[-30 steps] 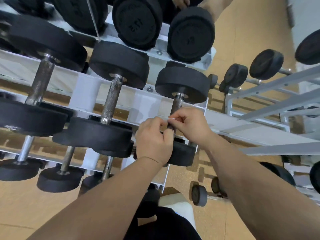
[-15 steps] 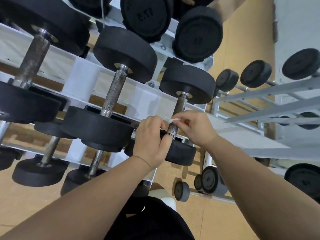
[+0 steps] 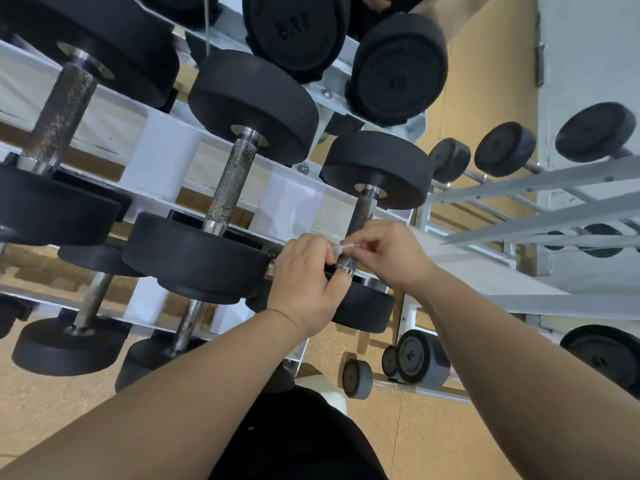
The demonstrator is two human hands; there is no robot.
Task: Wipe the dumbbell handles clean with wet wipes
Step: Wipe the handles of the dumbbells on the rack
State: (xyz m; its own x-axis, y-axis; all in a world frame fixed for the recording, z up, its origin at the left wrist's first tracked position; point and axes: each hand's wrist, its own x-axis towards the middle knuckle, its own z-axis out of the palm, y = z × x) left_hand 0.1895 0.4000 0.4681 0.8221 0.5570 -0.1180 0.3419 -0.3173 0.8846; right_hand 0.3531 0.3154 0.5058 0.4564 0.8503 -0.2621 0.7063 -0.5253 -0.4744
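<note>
wet wipe [image 3: 343,247] is pinched by left hand [image 3: 304,289] and right hand [image 3: 389,254], fingers curled on it. It is held against lower end of dumbbell handle [image 3: 362,216], at 1 o'clock from left hand, rightmost on white rack [image 3: 287,206].

- My left hand [image 3: 304,285] and right hand [image 3: 388,252] pinch the wet wipe [image 3: 341,247] between them, in front of the handle [image 3: 360,216] of the end dumbbell [image 3: 377,168] on the rack [image 3: 162,157].
- Left of the grip, a second dumbbell [image 3: 228,188] lies on the same shelf, and a third [image 3: 62,116] lies further left.
- Above the grip, the upper shelf carries more dumbbells [image 3: 398,67].
- Below and left of the grip, the lower shelf holds others [image 3: 86,306].
- Right of the grip stands a second rack [image 3: 554,188] with dumbbells [image 3: 505,148] on it.
</note>
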